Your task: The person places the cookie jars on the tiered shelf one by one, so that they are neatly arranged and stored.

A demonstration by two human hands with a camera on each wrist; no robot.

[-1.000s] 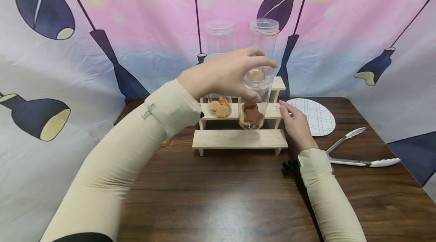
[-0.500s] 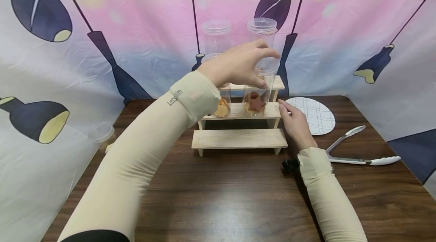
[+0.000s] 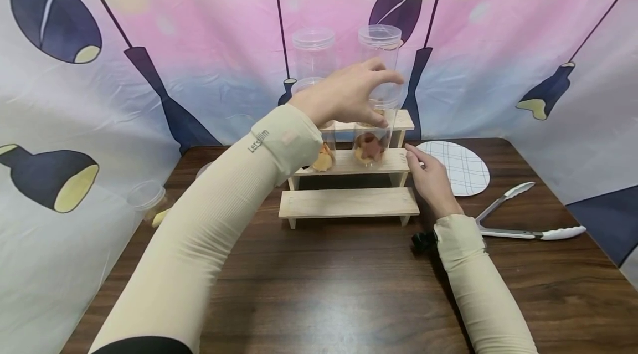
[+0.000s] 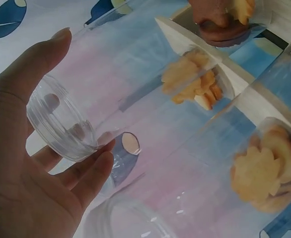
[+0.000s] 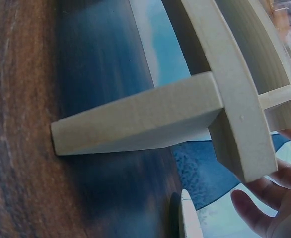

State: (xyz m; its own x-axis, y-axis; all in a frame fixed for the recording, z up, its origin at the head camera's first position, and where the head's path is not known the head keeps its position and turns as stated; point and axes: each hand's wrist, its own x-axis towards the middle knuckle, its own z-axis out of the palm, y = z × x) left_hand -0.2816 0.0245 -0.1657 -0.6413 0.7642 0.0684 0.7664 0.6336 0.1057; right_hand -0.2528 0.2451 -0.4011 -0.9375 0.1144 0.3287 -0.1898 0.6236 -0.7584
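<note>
My left hand point(image 3: 349, 91) reaches across and grips the lid end of a clear cookie jar point(image 3: 370, 149) from above. Inside it are a brown star-shaped cookie and pale ones, and its base sits on the middle step of a wooden stepped stand point(image 3: 349, 203). In the left wrist view, the thumb and fingers lie around the clear lid point(image 4: 61, 124). Another jar with pale cookies point(image 3: 324, 160) stands to its left, partly hidden by my sleeve. My right hand point(image 3: 433, 182) holds the stand's right end by the middle step, fingers behind the plank point(image 5: 235, 99) in the right wrist view.
Two tall lidded jars, left point(image 3: 314, 46) and right point(image 3: 380, 38), stand on the top step. Further left is another clear jar point(image 3: 147, 196). A checked white oval board point(image 3: 456, 168) and white-tipped tongs point(image 3: 528, 234) lie right. A printed curtain point(image 3: 224, 66) hangs behind the table point(image 3: 329, 287).
My left hand has moved back and slightly right with the jar, whose base now sits on the middle step. The right hand keeps its place on the stand.
</note>
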